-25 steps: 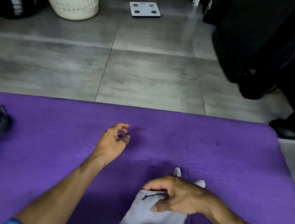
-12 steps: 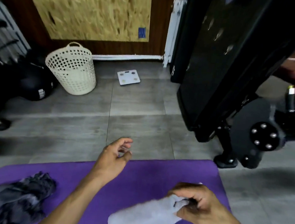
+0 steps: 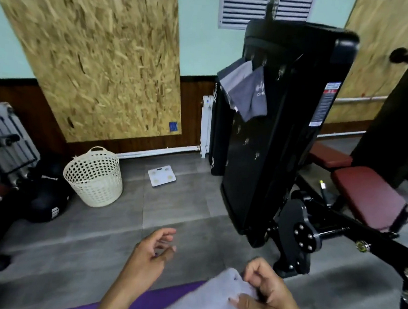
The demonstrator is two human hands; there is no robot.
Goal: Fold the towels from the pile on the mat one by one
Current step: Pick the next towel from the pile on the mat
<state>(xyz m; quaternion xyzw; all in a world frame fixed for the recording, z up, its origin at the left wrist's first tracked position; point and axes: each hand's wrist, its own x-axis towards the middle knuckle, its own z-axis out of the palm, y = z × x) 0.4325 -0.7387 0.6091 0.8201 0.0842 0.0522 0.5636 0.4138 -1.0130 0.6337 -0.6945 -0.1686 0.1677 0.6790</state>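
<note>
A light grey towel [image 3: 207, 302] hangs raised over the purple mat [image 3: 150, 305] at the bottom of the head view. My right hand [image 3: 264, 297] grips the towel's upper right edge with curled fingers and thumb. My left hand [image 3: 151, 250] hovers to the left of the towel, fingers loosely curled, holding nothing. The pile of towels is out of view.
A black weight machine [image 3: 282, 126] stands close ahead on the right, grey cloths [image 3: 245, 89] hanging from its hooks. A dark red bench [image 3: 364, 195] lies further right. A cream laundry basket [image 3: 94, 179], a white scale [image 3: 162, 175] and dark bags [image 3: 46, 197] sit on the grey floor.
The view has tilted far upward, so the mat and dark pile have dropped out of sight. My right hand has lifted the grey towel off the mat; my left hand has risen too.
</note>
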